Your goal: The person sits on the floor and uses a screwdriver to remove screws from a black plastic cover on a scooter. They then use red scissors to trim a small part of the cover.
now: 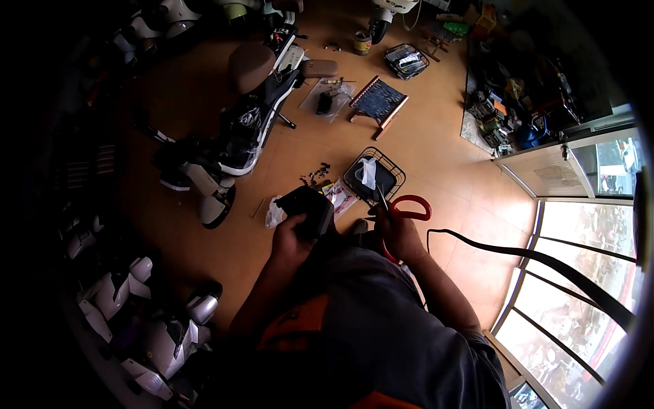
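A black box-like part [315, 213] rests in my left hand [291, 240], whose fingers wrap its near left edge. To the right, my right hand [400, 235] grips red-handled scissors [413, 206]. One large red loop stands out past the fingers, and the metal blades point up and away over a basket. That black wire basket [394, 165] sits on the floor just ahead, with a white strip [368, 173] lying in it. The scissors' blades and the black part are apart.
A partly stripped scooter [252, 129] stands ahead left. Small dark pieces [317, 174] lie scattered on the floor beyond the black part. Farther off are a folding stool [379, 102], a second basket [407, 61] and a can [362, 43]. A dark strap [545, 259] crosses at right, near glass doors.
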Tool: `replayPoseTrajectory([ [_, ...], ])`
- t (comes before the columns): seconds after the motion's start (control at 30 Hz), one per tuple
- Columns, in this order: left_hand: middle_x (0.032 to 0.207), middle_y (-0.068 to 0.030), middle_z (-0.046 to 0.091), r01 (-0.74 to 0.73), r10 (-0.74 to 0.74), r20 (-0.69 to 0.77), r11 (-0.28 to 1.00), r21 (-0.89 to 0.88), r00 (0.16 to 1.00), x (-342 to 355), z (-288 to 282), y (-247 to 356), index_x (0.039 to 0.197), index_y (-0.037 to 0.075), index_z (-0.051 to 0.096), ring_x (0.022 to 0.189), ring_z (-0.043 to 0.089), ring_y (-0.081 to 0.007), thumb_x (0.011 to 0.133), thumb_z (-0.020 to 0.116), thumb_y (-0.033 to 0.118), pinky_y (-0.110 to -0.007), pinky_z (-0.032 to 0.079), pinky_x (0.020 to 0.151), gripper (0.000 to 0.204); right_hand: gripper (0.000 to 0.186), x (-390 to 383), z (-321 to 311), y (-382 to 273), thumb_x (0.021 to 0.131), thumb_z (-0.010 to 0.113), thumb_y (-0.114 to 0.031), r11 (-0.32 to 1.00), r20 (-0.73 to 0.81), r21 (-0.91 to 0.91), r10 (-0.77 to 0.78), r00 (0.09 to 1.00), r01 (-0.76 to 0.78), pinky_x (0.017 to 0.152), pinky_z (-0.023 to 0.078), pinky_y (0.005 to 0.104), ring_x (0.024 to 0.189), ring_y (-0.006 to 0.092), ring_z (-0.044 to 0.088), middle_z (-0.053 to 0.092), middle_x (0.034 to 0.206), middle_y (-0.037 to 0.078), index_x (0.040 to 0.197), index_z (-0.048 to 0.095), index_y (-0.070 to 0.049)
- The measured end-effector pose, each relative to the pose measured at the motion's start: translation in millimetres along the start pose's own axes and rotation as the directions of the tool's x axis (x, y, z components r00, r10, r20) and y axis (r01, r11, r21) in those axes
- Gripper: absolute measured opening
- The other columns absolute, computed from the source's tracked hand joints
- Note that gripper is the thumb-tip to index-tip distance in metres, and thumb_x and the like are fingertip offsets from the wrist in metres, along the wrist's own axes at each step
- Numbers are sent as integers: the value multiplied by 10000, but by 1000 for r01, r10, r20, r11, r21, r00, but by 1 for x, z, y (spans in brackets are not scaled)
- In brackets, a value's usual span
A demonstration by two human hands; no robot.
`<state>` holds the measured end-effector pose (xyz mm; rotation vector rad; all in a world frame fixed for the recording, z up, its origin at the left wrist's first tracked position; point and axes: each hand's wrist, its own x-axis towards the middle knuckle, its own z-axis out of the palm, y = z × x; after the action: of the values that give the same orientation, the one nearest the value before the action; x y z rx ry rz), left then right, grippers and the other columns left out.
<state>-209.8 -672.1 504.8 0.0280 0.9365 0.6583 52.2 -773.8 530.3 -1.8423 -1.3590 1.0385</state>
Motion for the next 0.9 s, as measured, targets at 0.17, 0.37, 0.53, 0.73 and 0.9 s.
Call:
replayPoseTrajectory([
  [0.17,1180,-111,714,11,-11,-11,997,81,1000,87,37,25,1197,53,642,977,730,-233,981,601,220,-319,582,628,276,366,79,-27,20,1124,473,-299,992,-24,129,2,1000,1,681,535,353,726,202,685,670,778,125,1163,628,31],
  [0.37,1138,-120,715,-2,3,-49,1000,30,999,260,80,83,1189,43,644,1039,714,-266,981,601,163,-392,597,832,244,339,193,-47,4,1132,464,-275,947,1,284,158,987,-151,654,525,350,698,188,662,655,750,105,1072,618,21],
  [0.53,1226,-123,689,38,-33,-74,996,76,997,401,151,148,1277,33,620,1121,693,-287,965,585,79,-454,569,996,316,323,331,-55,-4,1110,454,-240,938,-66,198,301,951,-283,712,527,453,775,336,698,679,777,161,1096,661,7],
  [0.73,1210,-154,687,203,-181,-187,974,103,966,513,175,244,1278,-24,598,1134,694,-297,922,565,73,-449,583,957,371,263,488,-45,12,1112,467,-177,891,-115,256,413,904,-374,678,507,317,689,145,594,582,741,50,1163,628,24],
  [0.9,1187,-189,683,201,-201,-33,979,17,979,532,155,330,1254,-82,572,1084,713,-324,949,564,124,-427,605,923,368,276,602,-68,-86,1122,469,-218,932,-71,104,354,933,-346,749,540,365,884,203,712,742,979,102,1193,636,-10],
])
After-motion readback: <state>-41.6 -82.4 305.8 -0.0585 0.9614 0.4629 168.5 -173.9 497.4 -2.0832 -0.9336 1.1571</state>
